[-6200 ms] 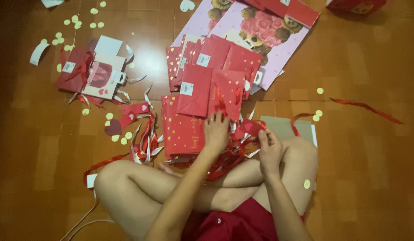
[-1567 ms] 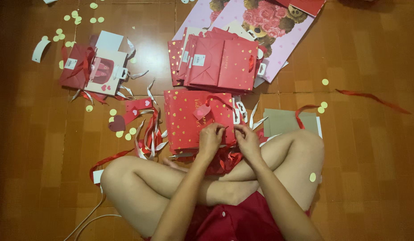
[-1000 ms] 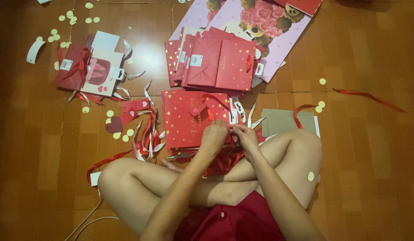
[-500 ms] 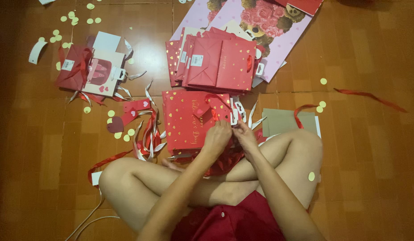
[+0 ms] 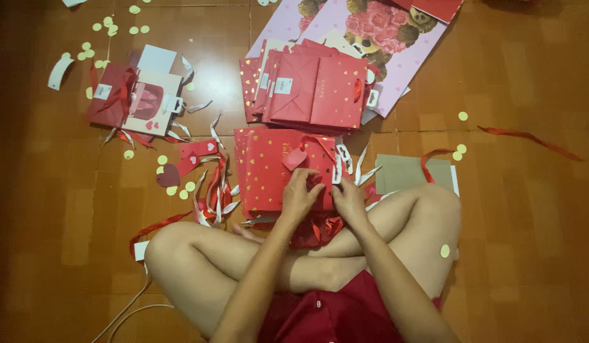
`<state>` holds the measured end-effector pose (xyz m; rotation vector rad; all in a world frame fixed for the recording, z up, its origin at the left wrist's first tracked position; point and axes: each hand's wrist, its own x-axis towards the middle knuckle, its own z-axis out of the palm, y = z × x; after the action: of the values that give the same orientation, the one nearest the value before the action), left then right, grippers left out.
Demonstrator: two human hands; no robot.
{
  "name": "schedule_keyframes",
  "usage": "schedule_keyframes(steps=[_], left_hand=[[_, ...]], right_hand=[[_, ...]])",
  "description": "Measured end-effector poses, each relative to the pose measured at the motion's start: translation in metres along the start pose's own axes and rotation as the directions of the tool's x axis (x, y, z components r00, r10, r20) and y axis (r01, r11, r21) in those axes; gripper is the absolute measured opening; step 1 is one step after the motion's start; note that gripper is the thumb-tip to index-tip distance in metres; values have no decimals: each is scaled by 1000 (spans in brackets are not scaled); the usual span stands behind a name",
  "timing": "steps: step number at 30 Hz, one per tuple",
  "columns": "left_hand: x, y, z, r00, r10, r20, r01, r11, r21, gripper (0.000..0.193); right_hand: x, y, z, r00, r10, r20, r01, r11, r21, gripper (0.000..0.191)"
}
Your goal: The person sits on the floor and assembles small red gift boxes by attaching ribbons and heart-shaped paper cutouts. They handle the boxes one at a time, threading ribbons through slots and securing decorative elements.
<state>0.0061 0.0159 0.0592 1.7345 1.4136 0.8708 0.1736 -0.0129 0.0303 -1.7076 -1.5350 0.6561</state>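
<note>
I sit cross-legged on a brown tiled floor. A stack of flat red gift bags with gold hearts (image 5: 269,165) lies in front of my knees. My left hand (image 5: 299,195) and my right hand (image 5: 349,201) both rest on the near edge of the top bag, fingers pinching at its red ribbon handle (image 5: 320,190). A small red heart tag (image 5: 294,157) lies on that bag. Crumpled red ribbon (image 5: 317,228) sits under my hands, against my shins.
A second pile of red bags (image 5: 313,89) lies farther off on a big pink bag with a flower print (image 5: 370,32). Other bags (image 5: 132,95) sit at the left. Ribbon scraps (image 5: 212,184), paper dots (image 5: 110,25) and a grey card (image 5: 402,173) litter the floor.
Several seconds ago more bags lay spread on the near stack; they now sit on the farther pile. Over the last second my hands stayed on the near bag's edge, shifting only slightly.
</note>
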Motion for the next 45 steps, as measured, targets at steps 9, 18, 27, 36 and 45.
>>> schedule_keyframes(steps=[9,18,27,36,45], left_hand=[[4,-33,15,998,58,-24,-59,997,-58,24],[-1,-41,23,998,49,-48,-53,995,-87,11],[0,-40,23,996,56,-73,-60,997,-50,15],[0,-32,20,988,-48,-146,40,998,-55,27],[6,-41,22,983,-183,-20,183,983,-3,25]], right_hand=[[-1,1,-16,883,460,91,-466,841,274,15],[10,12,-31,858,506,90,-212,189,959,18],[18,10,-25,796,587,147,-388,308,869,25],[18,-1,-12,821,549,157,-509,579,637,35],[12,-10,-8,937,346,-42,-323,907,271,25]])
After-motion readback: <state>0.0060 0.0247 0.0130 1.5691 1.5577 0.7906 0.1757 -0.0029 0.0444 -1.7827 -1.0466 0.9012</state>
